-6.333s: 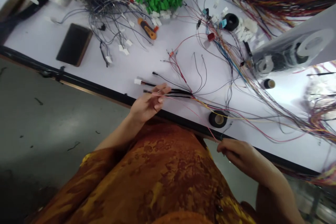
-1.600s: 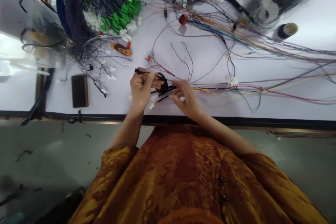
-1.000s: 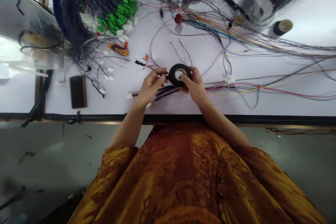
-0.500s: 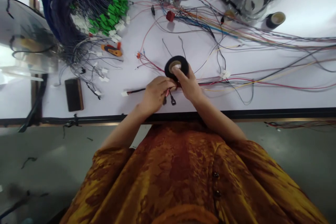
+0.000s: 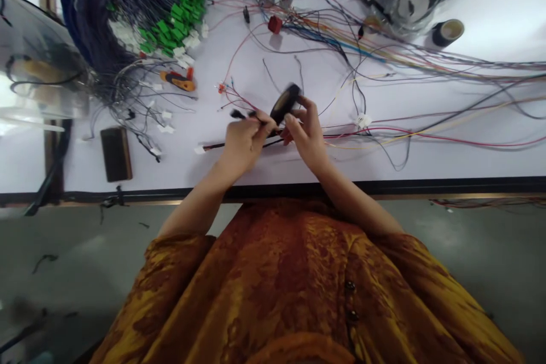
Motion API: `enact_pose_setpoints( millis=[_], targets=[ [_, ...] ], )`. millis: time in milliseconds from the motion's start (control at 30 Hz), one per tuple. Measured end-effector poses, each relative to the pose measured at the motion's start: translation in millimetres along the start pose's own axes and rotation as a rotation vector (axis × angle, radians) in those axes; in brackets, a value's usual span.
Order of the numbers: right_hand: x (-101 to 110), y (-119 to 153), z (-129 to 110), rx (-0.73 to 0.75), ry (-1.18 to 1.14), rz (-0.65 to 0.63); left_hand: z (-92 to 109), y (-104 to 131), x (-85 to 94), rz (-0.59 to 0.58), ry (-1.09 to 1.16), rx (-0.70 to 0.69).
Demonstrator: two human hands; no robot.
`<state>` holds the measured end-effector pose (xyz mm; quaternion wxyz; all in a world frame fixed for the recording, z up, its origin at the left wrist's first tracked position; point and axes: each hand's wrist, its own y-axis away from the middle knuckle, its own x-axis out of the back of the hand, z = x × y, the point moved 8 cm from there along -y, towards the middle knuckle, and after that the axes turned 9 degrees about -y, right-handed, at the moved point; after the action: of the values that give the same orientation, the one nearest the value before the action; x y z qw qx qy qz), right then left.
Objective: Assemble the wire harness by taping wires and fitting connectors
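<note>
Your tape roll point(image 5: 285, 103) has tipped edge-on; left hand point(image 5: 242, 142) pinches dark leads point(image 5: 238, 114) (steadying them, I'd guess), right hand point(image 5: 311, 139) curls beside the roll, can't tell if gripping.

My black tape roll point(image 5: 285, 103) is tilted nearly edge-on, its paler core partly showing, between my left hand point(image 5: 243, 142) and right hand point(image 5: 309, 133). The wire bundle point(image 5: 275, 141) — black, red and yellow strands — runs left-right near me, a white connector point(image 5: 200, 149) at left.
</note>
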<state>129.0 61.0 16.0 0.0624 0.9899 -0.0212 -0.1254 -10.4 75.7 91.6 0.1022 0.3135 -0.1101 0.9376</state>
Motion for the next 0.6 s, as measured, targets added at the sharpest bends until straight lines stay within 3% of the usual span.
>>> enact_pose_setpoints(
  millis=[100,167,267,333,400,467,600],
  targets=[
    [-0.2,-24.2,17.5,-0.214,-0.133,0.004,8.9,12.4,-7.0,-0.083,-0.039,-0.082],
    [9.0,-26.8,25.4,-0.273,-0.176,0.038,-11.4,14.6,0.2,0.037,0.045,0.013],
    [26.0,-19.0,26.9,-0.243,-0.196,0.078,-56.9,14.6,9.9,0.248,0.221,0.211],
    [34.0,-13.5,26.0,-0.218,-0.199,0.092,-74.3,8.3,-1.0,0.183,0.313,0.254],
    [38.9,-11.3,26.2,-0.21,-0.189,0.102,-76.6,-0.3,-18.8,0.026,0.379,0.23],
    [41.5,-10.3,26.3,-0.2,-0.151,0.105,-72.6,-7.9,-29.7,-0.047,0.406,0.2],
    [41.0,6.3,18.5,-0.076,0.015,0.116,-67.5,-20.1,-26.0,0.064,0.302,0.213]
  ],
)
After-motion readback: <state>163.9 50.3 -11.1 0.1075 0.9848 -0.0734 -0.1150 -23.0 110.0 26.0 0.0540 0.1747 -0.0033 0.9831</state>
